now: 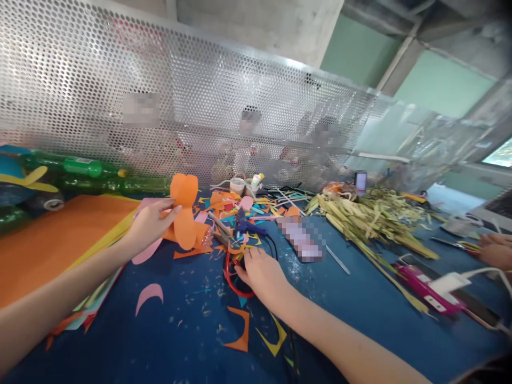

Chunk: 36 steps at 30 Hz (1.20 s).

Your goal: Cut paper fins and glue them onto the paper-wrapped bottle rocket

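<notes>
My left hand (154, 224) pinches an orange paper cutout (184, 213) with rounded lobes, held up above the table at left of centre. At the middle of the table, my right hand (264, 274) has its fingers bent over red-handled scissors (229, 280); a red loop shows beside the thumb, and the fingers partly hide the rest. Just beyond that hand lies a blue glue gun (247, 228) with a dark cord. Under and behind the cutout are more orange paper pieces (196, 253). A pink paper crescent (150, 294) rests nearer to me.
Coloured paper sheets (76, 229) are stacked at left, with green plastic bottles (84, 168) behind. Dried husks (368, 213) pile at right, near a pink power strip (428, 285). A phone (302, 240) lies mid-table. Another person's hand (496, 249) is at far right. A perforated metal screen (224, 90) stands behind.
</notes>
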Each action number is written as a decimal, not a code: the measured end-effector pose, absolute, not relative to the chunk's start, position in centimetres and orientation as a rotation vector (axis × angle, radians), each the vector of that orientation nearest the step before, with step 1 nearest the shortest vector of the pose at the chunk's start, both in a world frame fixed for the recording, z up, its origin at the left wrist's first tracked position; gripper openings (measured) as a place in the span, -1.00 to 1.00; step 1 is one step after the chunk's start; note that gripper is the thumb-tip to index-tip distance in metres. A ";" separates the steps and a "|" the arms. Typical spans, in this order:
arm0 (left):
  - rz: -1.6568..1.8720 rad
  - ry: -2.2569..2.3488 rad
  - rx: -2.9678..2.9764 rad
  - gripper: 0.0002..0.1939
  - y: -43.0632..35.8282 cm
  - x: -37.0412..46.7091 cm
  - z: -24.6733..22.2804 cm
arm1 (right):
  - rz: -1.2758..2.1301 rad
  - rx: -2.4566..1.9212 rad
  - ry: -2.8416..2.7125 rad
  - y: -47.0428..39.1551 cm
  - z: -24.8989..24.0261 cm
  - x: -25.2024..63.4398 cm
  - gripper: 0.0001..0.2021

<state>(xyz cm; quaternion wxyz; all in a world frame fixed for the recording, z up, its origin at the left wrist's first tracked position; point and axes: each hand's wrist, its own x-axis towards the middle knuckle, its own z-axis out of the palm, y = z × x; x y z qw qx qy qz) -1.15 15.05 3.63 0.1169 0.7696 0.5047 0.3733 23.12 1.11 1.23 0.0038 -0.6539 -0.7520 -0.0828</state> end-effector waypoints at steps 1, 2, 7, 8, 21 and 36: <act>1.043 1.544 2.314 -0.54 15.1 -1.2 3.5 | -0.263 -2.045 -2.372 1.2 1.1 23.2 -0.67; 0.989 1.588 2.374 -0.54 15.0 -1.2 3.3 | -0.267 -2.040 -2.378 1.3 1.0 23.3 -0.67; 0.785 1.464 2.761 -0.59 14.6 -0.9 2.9 | -0.333 -1.976 -2.401 1.5 0.6 23.3 -0.66; 0.742 1.429 2.853 -0.59 14.5 -0.8 2.8 | -0.344 -1.963 -2.403 1.5 0.5 23.4 -0.65; 0.752 1.638 3.144 -0.64 13.9 1.3 1.9 | -0.350 -1.887 -2.355 1.5 0.8 24.0 -0.68; 0.876 1.693 2.842 -0.64 12.1 2.3 4.1 | -0.448 -1.849 -2.243 2.2 1.2 25.6 -0.71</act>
